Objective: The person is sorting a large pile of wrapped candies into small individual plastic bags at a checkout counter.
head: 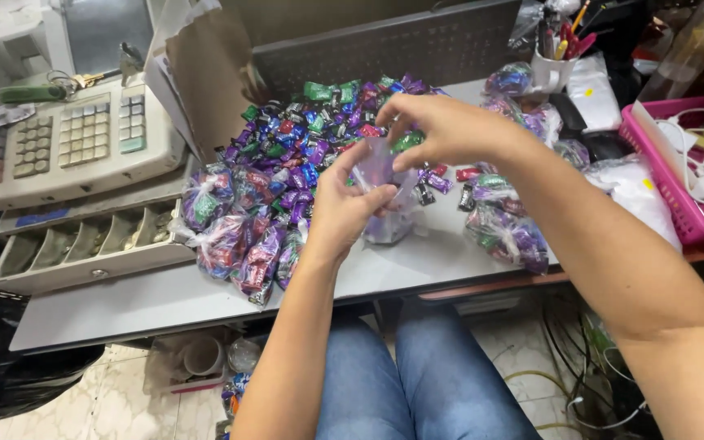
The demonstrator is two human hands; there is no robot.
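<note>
A small clear plastic bag (378, 175) was held up over the grey tabletop (165, 301), pinched between both hands. The left hand (344, 208) was clenched on the bag's lower edge, thumb and fingers closed in a firm grip. The right hand (442, 130) was grasping the bag's top from above, fingertips bunched together; a green wrapped candy (407, 142) was seen at its fingertips. Just behind the hands, a loose heap of wrapped candies (319, 122) in purple, blue, green and red was spread. Filled candy bags (234, 232) were laid left of the hands, more (505, 232) to the right. A cash register (67, 143) with an open coin drawer (83, 244) was noted far left, a pink basket (678, 204) far right.
</note>
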